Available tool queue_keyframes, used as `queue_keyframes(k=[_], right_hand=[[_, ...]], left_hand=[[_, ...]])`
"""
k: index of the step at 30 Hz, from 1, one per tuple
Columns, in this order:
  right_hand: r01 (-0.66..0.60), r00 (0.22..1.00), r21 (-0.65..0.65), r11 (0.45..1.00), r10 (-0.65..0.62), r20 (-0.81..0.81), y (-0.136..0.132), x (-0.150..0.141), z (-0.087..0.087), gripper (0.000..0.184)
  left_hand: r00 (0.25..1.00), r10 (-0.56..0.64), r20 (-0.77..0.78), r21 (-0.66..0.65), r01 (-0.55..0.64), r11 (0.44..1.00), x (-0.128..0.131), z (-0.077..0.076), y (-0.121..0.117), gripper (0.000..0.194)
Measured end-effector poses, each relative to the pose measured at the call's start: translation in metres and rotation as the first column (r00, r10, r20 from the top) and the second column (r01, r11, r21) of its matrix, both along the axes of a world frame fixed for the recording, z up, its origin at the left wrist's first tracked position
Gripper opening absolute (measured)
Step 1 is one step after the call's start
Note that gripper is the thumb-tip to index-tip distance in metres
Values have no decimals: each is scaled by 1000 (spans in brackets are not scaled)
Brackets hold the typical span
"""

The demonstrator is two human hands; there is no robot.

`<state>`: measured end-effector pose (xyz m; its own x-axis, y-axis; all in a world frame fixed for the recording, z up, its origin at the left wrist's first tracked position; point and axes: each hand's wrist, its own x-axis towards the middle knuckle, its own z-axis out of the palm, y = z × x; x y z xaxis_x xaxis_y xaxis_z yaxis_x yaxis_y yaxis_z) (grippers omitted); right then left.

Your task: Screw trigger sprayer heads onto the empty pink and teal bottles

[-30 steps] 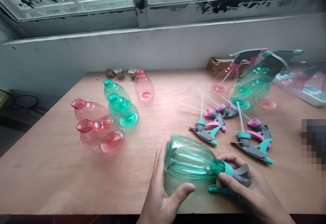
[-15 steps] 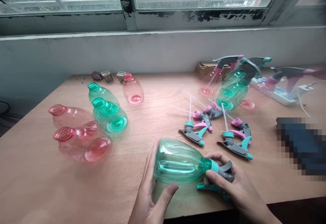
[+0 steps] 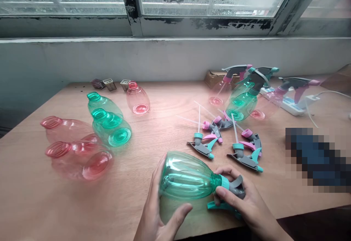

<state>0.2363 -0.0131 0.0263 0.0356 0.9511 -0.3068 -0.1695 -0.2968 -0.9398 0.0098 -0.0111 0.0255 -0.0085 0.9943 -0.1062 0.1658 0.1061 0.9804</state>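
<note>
A clear green spray bottle (image 3: 186,179) lies sideways above the table's front edge, its base to the left. Around that base curves my left hand (image 3: 161,201), fingers along the far side and thumb held off the plastic. My right hand (image 3: 238,193) grips the turquoise collar and grey spray head (image 3: 236,187) at the neck, thumb on the near side. The turquoise trigger (image 3: 219,206) points left underneath. Just beyond, loose spray heads lie upside down, such as a grey and turquoise one (image 3: 244,157) and another (image 3: 201,146), their tubes pointing up.
At left lie headless red bottles (image 3: 79,160) and green bottles (image 3: 111,127); a red bottle (image 3: 138,98) stands behind. Bottles with heads, one green (image 3: 242,104), stand at back right by a power strip (image 3: 292,104) and cardboard box (image 3: 215,77). A pixelated dark object (image 3: 318,157) lies right.
The view has shifted slightly, so most things appear a little further left. Both hands keep the same hold on the green bottle; its spray head looks barely turned.
</note>
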Motion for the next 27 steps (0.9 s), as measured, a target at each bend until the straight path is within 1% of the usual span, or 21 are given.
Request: queue_keyframes(k=[2,7,15,22,25,27], right_hand=[[-17,1000,-1,1000,17,-5,0,1,0,48],[-48,999,7,999,48,13,0,2,-1,47],[-72,997,23,997,72,-18,0,2,-2,44],[-78,996,32,996,80,-39,1,3,-2,43],[-66,997,34,997,67,-38,1,4,-2,42],[-61,997,39,997,62,-39,1,5,-3,41]], left_hand=[[1000,8,16,-15,-7,1000,-1,-2,0,85],[1000,26,15,-18,-26,1000,-3,-4,1,83],[1000,4,9,-54,-4,999,-1,3,1,86],[998,52,47,-50,-49,998,-1,1,3,85],[994,65,84,-64,-60,996,-1,1,4,89],[988,86,127,-83,-76,994,0,1,4,98]])
